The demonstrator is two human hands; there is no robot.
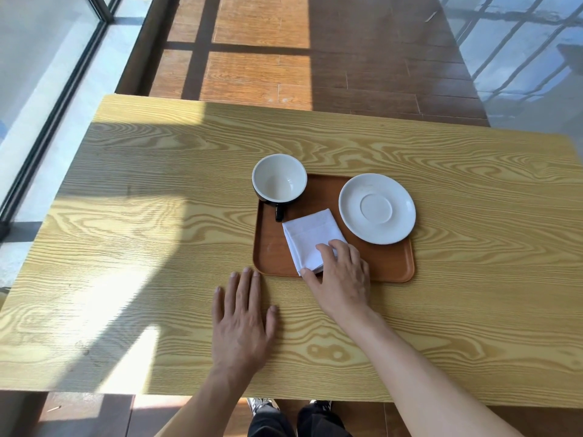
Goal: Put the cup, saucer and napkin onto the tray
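A brown tray (391, 263) lies on the light wooden table. At its far left corner stands the cup (279, 179), black outside and white inside, empty, its handle pointing toward me. The white saucer (377, 208) rests on the far right part of the tray, overhanging the right rim slightly. A folded white napkin (307, 234) lies in the tray's middle. My right hand (342, 277) pinches the napkin's near corner between thumb and fingers. Flat on the table just left of the tray's near left corner, my left hand (241, 320) has its fingers spread.
The wooden table (142, 216) stretches wide to the left of the tray, half in sunlight. Beyond its far edge is a wooden floor (284, 58). A glass wall runs along the left. My feet show below the table's near edge.
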